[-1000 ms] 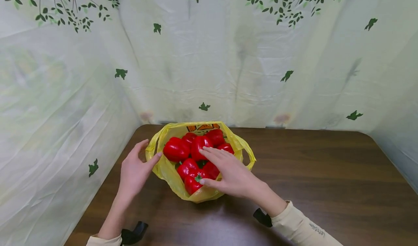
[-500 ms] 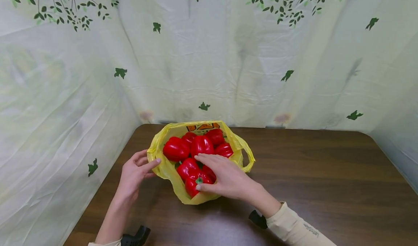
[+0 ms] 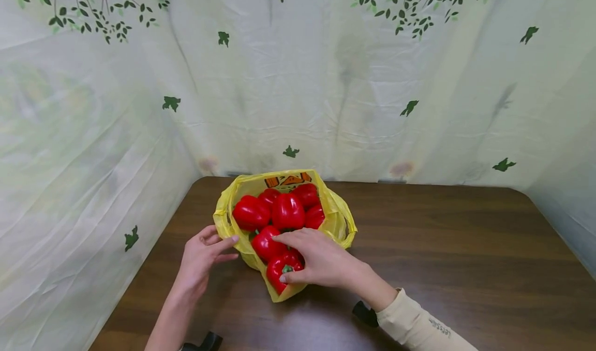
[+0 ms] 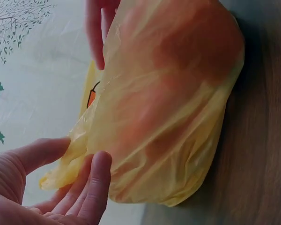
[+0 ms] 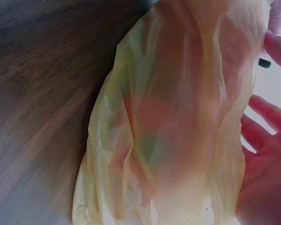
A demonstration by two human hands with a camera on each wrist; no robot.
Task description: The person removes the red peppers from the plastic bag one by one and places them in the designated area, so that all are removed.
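Note:
A yellow plastic bag (image 3: pixel 336 214) stands with its mouth wide, filled with several glossy red bell peppers (image 3: pixel 251 213). At the bag's left rim, my left hand (image 3: pixel 199 260) pinches the plastic; the left wrist view shows a gathered fold (image 4: pixel 70 171) between thumb and fingers. My right hand (image 3: pixel 328 262) reaches over the near right side into the mouth. Its thumb and fingers lie around the nearest bell pepper (image 3: pixel 277 277), whose green stem is by the thumb. The right palm hides part of the peppers, and the bag's near side sags toward me.
The bag stands on a dark brown wooden table (image 3: pixel 456 247), near its far left part. A pale curtain (image 3: pixel 321 92) printed with leaves hangs behind and along the sides. Black wrist mounts (image 3: pixel 365 313) sit at both wrists.
Both hands have shifted toward me, and the left one has closed on the rim. The near pepper and the bag's near edge have moved toward me; the right rim has drawn inward.

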